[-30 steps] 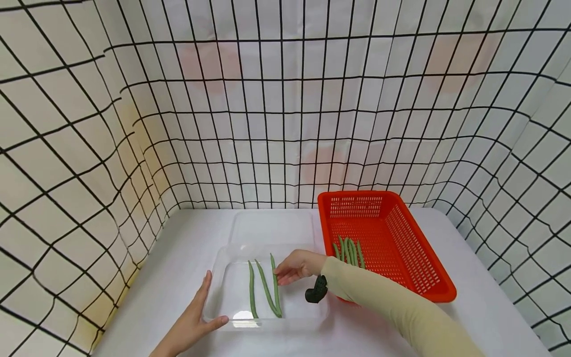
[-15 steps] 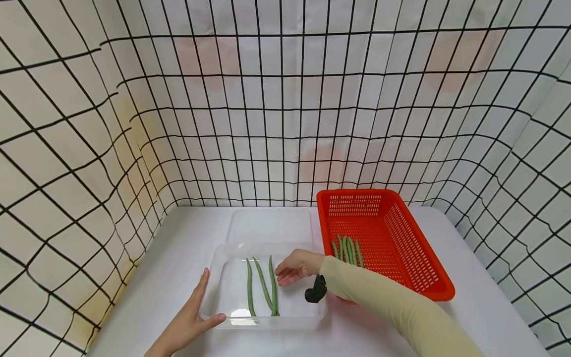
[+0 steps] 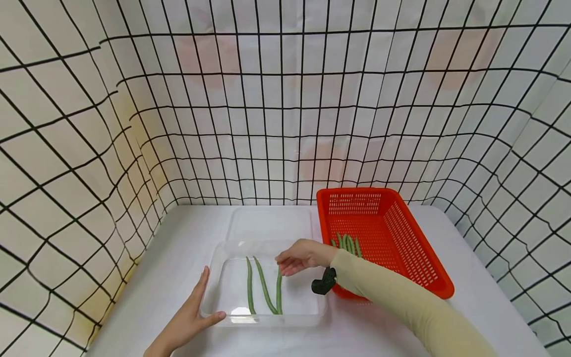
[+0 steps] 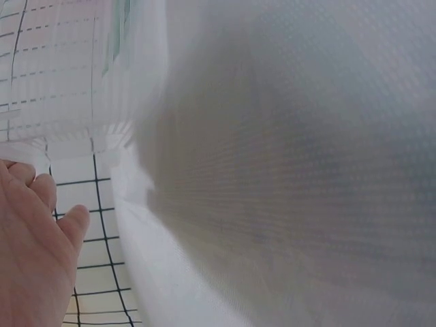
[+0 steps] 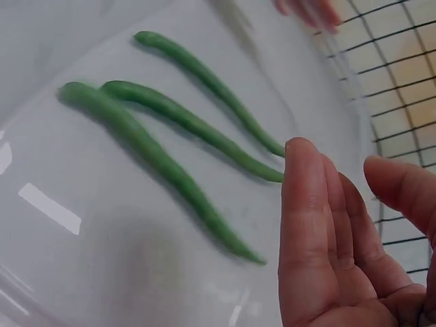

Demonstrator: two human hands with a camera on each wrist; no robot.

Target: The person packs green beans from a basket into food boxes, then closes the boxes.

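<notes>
A clear plastic container sits on the table with three green beans in it: a left bean, a middle bean and a right bean. My left hand rests at the container's left front corner, thumb and fingers spread and fairly straight. Over the right half of the container hovers my right hand, covering the right bean's far tip in the head view. In the right wrist view that hand's thumb stands apart from its fingers, nothing is held, and the nearest bean lies flat.
A red slotted basket stands at the right, with several green beans near its left side. Behind the container lies a clear flat lid. A black grid on white sheeting encloses the back and sides.
My right hand has let go of the right bean and moved slightly up and right. That bean now lies farther right. My left hand keeps its place at the container.
</notes>
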